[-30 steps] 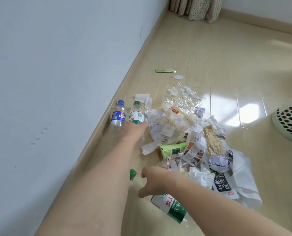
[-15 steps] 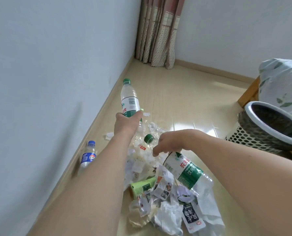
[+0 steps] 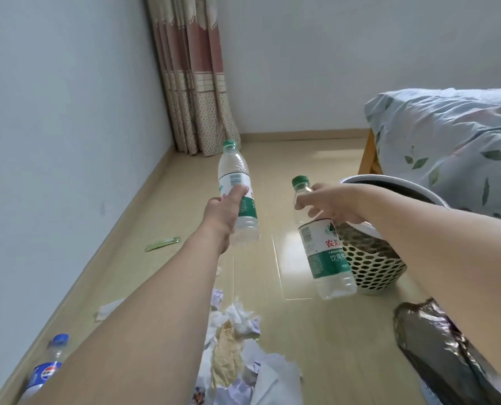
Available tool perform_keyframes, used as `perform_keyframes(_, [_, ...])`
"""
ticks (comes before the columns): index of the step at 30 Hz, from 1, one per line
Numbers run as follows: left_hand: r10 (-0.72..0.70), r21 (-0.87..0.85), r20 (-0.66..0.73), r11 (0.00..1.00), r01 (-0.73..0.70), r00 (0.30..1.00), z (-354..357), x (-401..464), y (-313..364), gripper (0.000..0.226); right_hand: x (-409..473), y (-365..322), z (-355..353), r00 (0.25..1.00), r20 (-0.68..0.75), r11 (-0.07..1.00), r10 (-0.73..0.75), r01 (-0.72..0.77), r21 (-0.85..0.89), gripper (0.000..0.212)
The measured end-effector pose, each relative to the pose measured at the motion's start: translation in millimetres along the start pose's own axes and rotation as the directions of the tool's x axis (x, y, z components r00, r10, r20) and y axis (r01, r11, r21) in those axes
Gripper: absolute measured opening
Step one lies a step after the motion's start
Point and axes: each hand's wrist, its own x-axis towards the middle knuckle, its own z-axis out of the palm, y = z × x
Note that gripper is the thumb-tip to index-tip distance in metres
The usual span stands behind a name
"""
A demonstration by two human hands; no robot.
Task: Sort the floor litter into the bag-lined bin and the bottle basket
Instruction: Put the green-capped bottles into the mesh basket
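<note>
Floor (image 3: pixel 316 331) beside perforated basket (image 3: pixel 372 267), contents unseen

1. Soft, even daylight; room bright, walls pale.
2. Glare patches on glossy floor (image 3: pixel 294 258), centre and far right.
3. Shadows faint.
4. Wide-angle bending at edges; near forearms slightly soft.

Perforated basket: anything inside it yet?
Cannot tell. The perforated basket shows a white rim and a dark interior, but the right hand, gripping a green-label bottle, and its forearm cover most of the opening. No contents are visible.
</note>
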Motion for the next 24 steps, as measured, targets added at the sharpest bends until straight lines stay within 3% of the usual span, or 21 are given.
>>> perform_keyframes(4, [0.075,-0.002,0.044,0.997,-0.075,0.996,100,2,12,0.054,15,57,-74,0.993,-0.115,0.979,-0.033,0.055,0.198,0.046])
perform_keyframes(9, [0.128,0.013,0.110,0.991,-0.130,0.986,195,15,28,0.064,36,102,-150,0.945,-0.317,0.944,-0.085,0.179,0.279,0.050])
perform_keyframes(13, [0.155,0.099,0.114,0.981,-0.167,0.981,258,35,33,0.057,47,125,-208,0.914,-0.387,0.806,-0.120,0.317,0.499,0.036])
perform_keyframes(17, [0.245,0.185,0.103,0.948,-0.260,0.964,301,57,29,0.053,61,149,-245,0.862,-0.483,0.804,-0.154,0.393,0.445,0.031])
perform_keyframes(20, [0.288,0.225,0.059,0.929,-0.294,0.956,327,73,12,0.055,79,180,-247,0.854,-0.499,0.860,-0.148,0.360,0.361,0.038])
perform_keyframes(24, [0.236,0.384,0.080,0.889,-0.248,0.969,353,88,-26,0.073,108,215,-226,0.872,-0.475,0.924,-0.117,0.271,0.270,0.038])
